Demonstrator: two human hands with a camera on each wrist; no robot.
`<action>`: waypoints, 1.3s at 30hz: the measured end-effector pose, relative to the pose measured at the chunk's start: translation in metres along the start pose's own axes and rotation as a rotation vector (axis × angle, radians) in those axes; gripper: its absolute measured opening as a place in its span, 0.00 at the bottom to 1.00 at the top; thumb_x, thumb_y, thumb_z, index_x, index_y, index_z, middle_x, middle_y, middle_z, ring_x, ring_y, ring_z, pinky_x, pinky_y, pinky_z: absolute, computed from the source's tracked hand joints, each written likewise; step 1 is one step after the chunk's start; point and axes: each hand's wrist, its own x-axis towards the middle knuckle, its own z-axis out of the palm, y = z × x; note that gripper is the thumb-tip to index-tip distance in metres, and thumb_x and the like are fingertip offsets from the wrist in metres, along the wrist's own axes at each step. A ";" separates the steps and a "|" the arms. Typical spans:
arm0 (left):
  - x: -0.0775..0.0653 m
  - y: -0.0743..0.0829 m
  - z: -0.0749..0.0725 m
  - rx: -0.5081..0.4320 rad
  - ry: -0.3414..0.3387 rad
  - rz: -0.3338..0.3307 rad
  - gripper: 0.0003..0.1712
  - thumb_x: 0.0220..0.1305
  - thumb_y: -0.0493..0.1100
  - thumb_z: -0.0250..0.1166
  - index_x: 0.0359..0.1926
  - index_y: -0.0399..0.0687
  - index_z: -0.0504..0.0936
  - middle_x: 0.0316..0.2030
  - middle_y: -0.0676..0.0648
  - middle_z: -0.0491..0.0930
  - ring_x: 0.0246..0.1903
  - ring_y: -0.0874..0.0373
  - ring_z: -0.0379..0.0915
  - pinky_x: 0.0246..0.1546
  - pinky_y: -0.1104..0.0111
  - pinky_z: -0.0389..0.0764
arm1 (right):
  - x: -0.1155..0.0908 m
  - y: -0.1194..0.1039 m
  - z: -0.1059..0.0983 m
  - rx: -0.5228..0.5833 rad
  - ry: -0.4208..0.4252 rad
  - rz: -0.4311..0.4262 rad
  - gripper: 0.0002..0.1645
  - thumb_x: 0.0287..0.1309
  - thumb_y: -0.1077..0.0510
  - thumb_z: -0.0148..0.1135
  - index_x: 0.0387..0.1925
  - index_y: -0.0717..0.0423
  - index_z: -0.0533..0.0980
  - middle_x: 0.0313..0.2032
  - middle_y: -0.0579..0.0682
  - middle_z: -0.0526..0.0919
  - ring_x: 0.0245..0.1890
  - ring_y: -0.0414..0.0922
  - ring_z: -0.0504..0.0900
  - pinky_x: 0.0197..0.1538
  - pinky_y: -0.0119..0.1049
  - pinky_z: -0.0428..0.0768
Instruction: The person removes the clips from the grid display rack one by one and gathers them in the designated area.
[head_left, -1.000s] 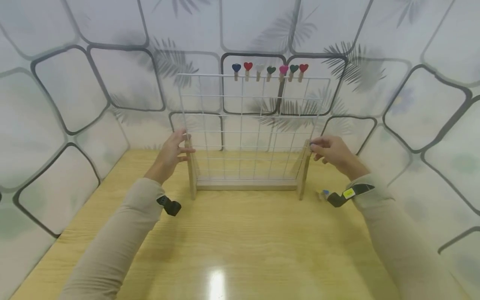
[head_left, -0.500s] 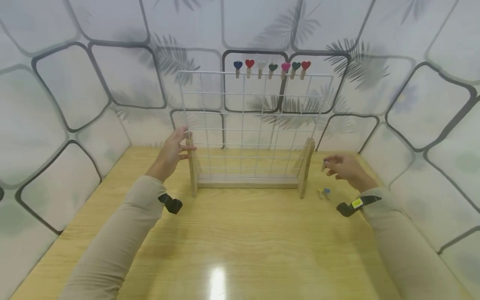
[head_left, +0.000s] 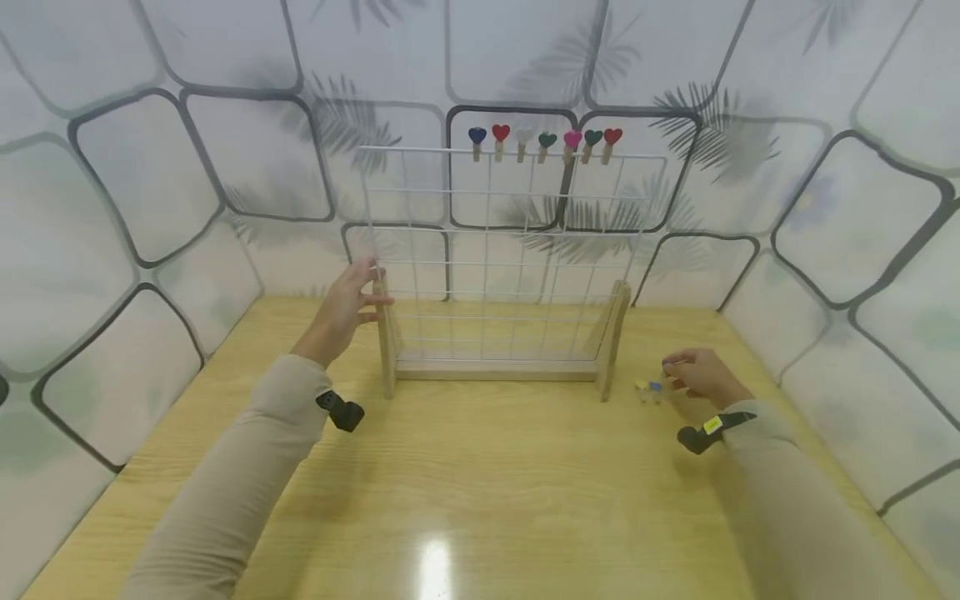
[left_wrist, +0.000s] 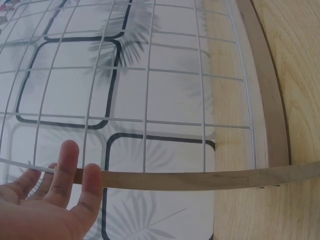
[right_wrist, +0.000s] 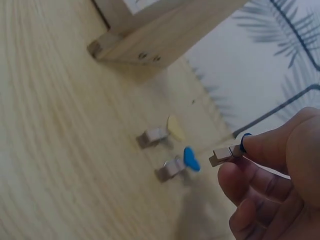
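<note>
A white wire grid rack (head_left: 486, 262) on wooden feet stands on the table. My left hand (head_left: 345, 308) holds its left wooden upright (left_wrist: 200, 180), near where the upright meets the wire. In the left wrist view, fingertips lie on the upright and against the wire. My right hand (head_left: 701, 372) pinches a small wooden clothespin with a dark blue heart (right_wrist: 227, 154) between thumb and finger, above the table. Just left of it lie two more clothespins, one with a yellow heart (right_wrist: 155, 134) and one with a lighter blue heart (right_wrist: 175, 167).
Several heart clothespins (head_left: 547, 142) in blue, red, white, green and pink are clipped along the rack's top wire. A patterned wall covering (head_left: 247, 158) rises behind and beside the wooden table (head_left: 487, 475). A black camera (head_left: 701, 437) sits on the right wrist.
My right hand has moved from the rack's right upright down and to the right, carrying the dark blue heart clothespin towards the two on the table. My left hand stays at the left upright.
</note>
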 end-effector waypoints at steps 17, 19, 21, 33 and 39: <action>0.000 -0.001 0.000 -0.002 0.001 0.004 0.35 0.79 0.56 0.33 0.77 0.45 0.40 0.74 0.39 0.47 0.63 0.34 0.58 0.63 0.47 0.63 | 0.007 0.024 0.006 -0.179 0.043 -0.014 0.24 0.68 0.58 0.53 0.56 0.75 0.71 0.47 0.70 0.79 0.42 0.56 0.79 0.44 0.46 0.80; 0.000 0.000 0.001 -0.002 0.002 0.005 0.35 0.79 0.56 0.33 0.77 0.44 0.40 0.73 0.39 0.47 0.63 0.34 0.58 0.63 0.47 0.63 | 0.007 0.020 0.003 -0.199 0.074 -0.028 0.24 0.69 0.57 0.52 0.57 0.73 0.71 0.51 0.73 0.77 0.42 0.56 0.80 0.40 0.43 0.81; 0.000 0.000 0.001 0.005 0.002 0.004 0.35 0.79 0.56 0.32 0.77 0.44 0.40 0.74 0.39 0.47 0.63 0.34 0.58 0.63 0.47 0.63 | 0.007 0.013 -0.001 -0.158 0.082 -0.038 0.26 0.71 0.55 0.49 0.60 0.73 0.68 0.54 0.74 0.74 0.40 0.53 0.82 0.38 0.41 0.81; -0.002 0.000 0.002 0.003 0.002 0.001 0.36 0.78 0.57 0.32 0.77 0.43 0.38 0.74 0.40 0.46 0.63 0.35 0.58 0.63 0.46 0.62 | -0.007 -0.091 -0.028 0.239 0.074 -0.214 0.22 0.76 0.48 0.41 0.51 0.60 0.74 0.36 0.37 0.82 0.31 0.38 0.80 0.29 0.31 0.77; -0.001 0.000 0.001 -0.002 0.013 -0.009 0.37 0.77 0.59 0.31 0.77 0.44 0.39 0.74 0.40 0.47 0.62 0.39 0.60 0.63 0.46 0.63 | -0.017 -0.155 -0.026 0.297 0.129 -0.346 0.20 0.74 0.48 0.45 0.42 0.55 0.79 0.34 0.40 0.84 0.27 0.39 0.81 0.26 0.31 0.76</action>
